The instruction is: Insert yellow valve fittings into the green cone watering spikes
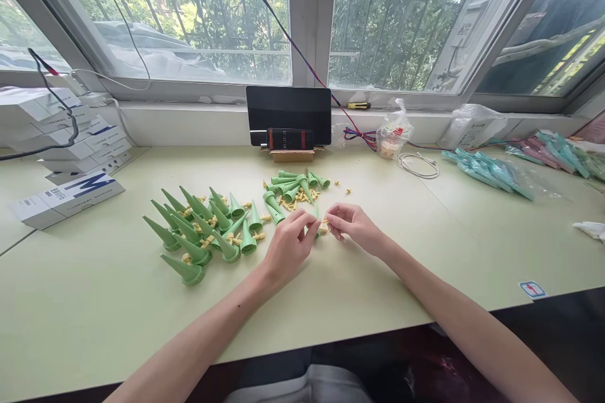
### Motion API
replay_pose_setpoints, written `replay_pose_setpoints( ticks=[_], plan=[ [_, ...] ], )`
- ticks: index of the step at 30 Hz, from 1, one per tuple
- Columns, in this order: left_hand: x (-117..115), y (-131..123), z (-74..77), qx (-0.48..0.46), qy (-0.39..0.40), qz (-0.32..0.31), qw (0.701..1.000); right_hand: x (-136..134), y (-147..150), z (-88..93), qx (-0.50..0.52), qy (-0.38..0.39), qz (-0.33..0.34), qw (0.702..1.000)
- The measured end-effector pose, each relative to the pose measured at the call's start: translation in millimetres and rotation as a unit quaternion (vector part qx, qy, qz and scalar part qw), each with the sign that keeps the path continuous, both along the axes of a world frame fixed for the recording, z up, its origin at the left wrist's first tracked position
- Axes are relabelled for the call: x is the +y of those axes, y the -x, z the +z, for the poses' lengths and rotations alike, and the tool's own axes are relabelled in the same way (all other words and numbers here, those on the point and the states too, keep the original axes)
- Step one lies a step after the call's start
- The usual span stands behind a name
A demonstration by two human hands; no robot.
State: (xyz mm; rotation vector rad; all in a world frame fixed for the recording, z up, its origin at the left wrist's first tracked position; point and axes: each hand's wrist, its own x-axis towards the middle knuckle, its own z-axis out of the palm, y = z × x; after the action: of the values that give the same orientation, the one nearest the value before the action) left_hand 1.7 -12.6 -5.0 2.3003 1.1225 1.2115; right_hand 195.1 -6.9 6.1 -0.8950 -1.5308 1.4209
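Observation:
My left hand [292,238] is closed in a pinch, its fingertips meeting those of my right hand [355,227]. Between them shows a small yellow plastic piece [324,221], which both hands pinch. Just behind my left fingers stands a green plastic cone [316,211], mostly hidden, with a bit of yellow low on its right. Beyond the hands lies a heap of green cones [288,186] with several loose yellow pieces [299,200] at its near side. Left of my left hand sits a bigger group of green cones [198,227], many with yellow pieces at their sides.
A dark tablet [289,110] leans by the window, a phone [289,139] before it. White boxes [70,198] stack at left. A cable coil [418,165], a plastic bag [394,132] and teal packets [486,170] lie right. The table's front edge [378,335] runs below my forearms.

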Motion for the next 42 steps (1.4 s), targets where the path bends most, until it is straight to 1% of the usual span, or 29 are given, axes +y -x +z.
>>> replay_pose_setpoints(
  ticks=[6,10,17,22,26,29,35,42],
  plan=[
    [3,1,1.0,0.039,0.048,0.055,0.997,6,-1,-7.2,0.0,0.012,-0.119,0.993],
    [5,2,-0.7,0.073,0.067,0.075,0.992,9,-1,-11.0,-0.006,0.008,-0.16,0.987],
    [5,2,0.2,0.096,0.095,0.087,0.987,8,-1,-12.1,-0.026,0.0,-0.159,0.987],
    [3,1,2.3,0.103,0.121,0.06,0.986,8,-2,-12.8,-0.036,-0.002,-0.161,0.986],
    [4,2,1.5,0.082,0.113,0.033,0.99,8,-2,-11.0,-0.039,-0.001,-0.161,0.986],
    [4,2,1.7,0.091,0.112,0.016,0.989,8,-1,-9.8,-0.042,-0.004,-0.16,0.986],
    [4,2,1.4,0.102,0.097,0.0,0.99,8,-1,-10.5,-0.048,-0.001,-0.165,0.985],
    [3,3,3.2,0.114,0.115,-0.004,0.987,8,-1,-10.8,-0.057,-0.006,-0.163,0.985]
  ],
)
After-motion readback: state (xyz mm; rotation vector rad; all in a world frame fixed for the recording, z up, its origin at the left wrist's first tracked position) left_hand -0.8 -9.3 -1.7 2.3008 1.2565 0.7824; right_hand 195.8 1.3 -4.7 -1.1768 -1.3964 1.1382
